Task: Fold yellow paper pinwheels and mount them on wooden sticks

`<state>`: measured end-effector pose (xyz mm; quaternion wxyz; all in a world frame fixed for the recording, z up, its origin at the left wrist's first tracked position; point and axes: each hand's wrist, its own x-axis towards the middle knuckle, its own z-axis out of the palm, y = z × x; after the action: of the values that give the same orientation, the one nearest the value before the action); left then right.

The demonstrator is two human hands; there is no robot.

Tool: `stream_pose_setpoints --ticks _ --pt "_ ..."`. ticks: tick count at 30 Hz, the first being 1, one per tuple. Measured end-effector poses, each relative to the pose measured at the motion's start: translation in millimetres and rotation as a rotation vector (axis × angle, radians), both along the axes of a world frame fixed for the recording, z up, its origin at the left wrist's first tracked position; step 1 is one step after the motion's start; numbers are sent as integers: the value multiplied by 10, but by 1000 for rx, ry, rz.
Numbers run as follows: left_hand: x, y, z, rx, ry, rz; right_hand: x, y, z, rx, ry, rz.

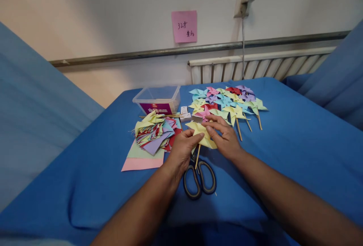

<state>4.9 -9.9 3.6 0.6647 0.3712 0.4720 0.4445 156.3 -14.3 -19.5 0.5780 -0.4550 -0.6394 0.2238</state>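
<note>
A pale yellow paper pinwheel (pixel 208 140) on a thin wooden stick (pixel 197 157) is up between my hands above the table. My left hand (pixel 185 145) pinches its left side, thumb lying on the paper near the centre. At the upper right blade, the thumb and bent fingers of my right hand (pixel 222 134) are closed on the paper edge; the exact fingertip contact is partly hidden. Directly below lie black-handled scissors (pixel 208 178), their blades mostly covered by the pinwheel and my left hand.
Finished pinwheels (pixel 225 102) in several colours lie at the back right. Left of my hands are a pile of cut paper pieces (pixel 154 132), pink and green sheets (pixel 141 164), a clear plastic box (pixel 157 94) and small white boxes (pixel 185 116). A wall and radiator (pixel 263 64) stand behind.
</note>
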Motion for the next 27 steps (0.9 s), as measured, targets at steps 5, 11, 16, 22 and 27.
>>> stream_pose_setpoints --ticks 5,11,16,22,27 --pt "11 -1 -33 4 -27 -14 -29 1 -36 7 -20 36" --pt "-8 25 -43 -22 -97 34 -8 -3 -57 -75 78 45" --pt "-29 42 -6 -21 -162 70 -62 -26 -120 1 -146 105" --pt "-20 53 -33 -47 -172 115 -87 -32 -117 4 -115 70" --pt "-43 112 -37 -31 -178 150 -111 -26 -105 -236 148 -13"
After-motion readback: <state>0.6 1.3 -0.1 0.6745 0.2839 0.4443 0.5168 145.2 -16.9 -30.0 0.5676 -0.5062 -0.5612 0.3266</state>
